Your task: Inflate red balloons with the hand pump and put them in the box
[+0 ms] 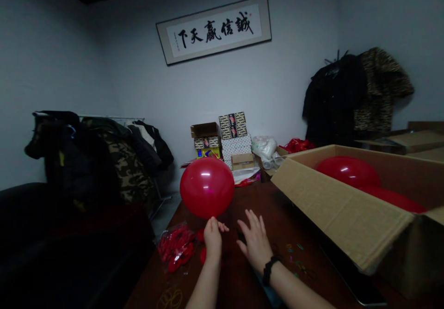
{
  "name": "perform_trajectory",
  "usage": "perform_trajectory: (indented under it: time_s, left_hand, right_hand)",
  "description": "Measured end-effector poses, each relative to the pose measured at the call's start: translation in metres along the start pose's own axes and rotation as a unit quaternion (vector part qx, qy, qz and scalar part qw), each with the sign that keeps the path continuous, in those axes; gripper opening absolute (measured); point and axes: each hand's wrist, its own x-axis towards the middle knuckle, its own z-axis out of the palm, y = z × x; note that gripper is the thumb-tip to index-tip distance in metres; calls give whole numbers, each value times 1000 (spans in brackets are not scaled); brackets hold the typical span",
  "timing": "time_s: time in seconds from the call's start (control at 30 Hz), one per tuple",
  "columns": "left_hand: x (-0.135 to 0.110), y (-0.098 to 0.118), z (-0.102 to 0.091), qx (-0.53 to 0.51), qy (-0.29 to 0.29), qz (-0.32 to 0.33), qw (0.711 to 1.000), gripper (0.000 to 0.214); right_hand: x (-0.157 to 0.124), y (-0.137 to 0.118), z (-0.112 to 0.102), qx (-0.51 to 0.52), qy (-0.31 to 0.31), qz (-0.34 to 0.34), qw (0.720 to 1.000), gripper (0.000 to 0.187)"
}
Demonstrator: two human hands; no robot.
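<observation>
The dark bench (pixel 255 200) runs up the middle of the frame; at its right, an open cardboard box (pixel 333 202) holds inflated red balloons (pixel 348 170), its walls probably keeping them from rolling off. The separate red balloon (pixel 207 186) stands neck-down at centre. A clear bag of red pieces (pixel 176 246) lies at lower left, seemingly for easy reach. At lower centre, the left hand (pixel 212 239) pinches that balloon's neck between its fingers, presumably sealing in air, while the right hand (pixel 255 239) has its fingers spread, gripping nothing visible. Thin yellowish bands (pixel 169 298) lie near the bottom edge.
</observation>
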Motion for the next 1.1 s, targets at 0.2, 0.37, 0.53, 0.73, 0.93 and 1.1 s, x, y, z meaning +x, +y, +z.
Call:
perform_trajectory:
  time_s: [0.2, 0.37, 0.53, 0.73, 0.93, 1.1]
  left_hand:
    - [-3, 20, 12, 97, -21, 45, 994, 42]
    - [-3, 35, 8, 335, -33, 132, 933, 32]
    - [-2, 64, 1, 532, -86, 291, 791, 29]
    - [-3, 104, 0, 598, -93, 394, 692, 17]
    - [-3, 124, -5, 594, -94, 432, 672, 15]
    - [-7, 137, -7, 570, -90, 423, 699, 16]
  right_hand:
    - [31, -9, -39, 24, 137, -188, 972, 48]
    - [55, -17, -55, -26, 143, -293, 945, 43]
    - [77, -25, -64, -35, 194, -323, 926, 35]
    - [86, -20, -64, -9, 246, -318, 916, 26]
    - [88, -23, -67, -1, 258, -317, 912, 17]
    - [86, -22, -66, 8, 264, -316, 911, 16]
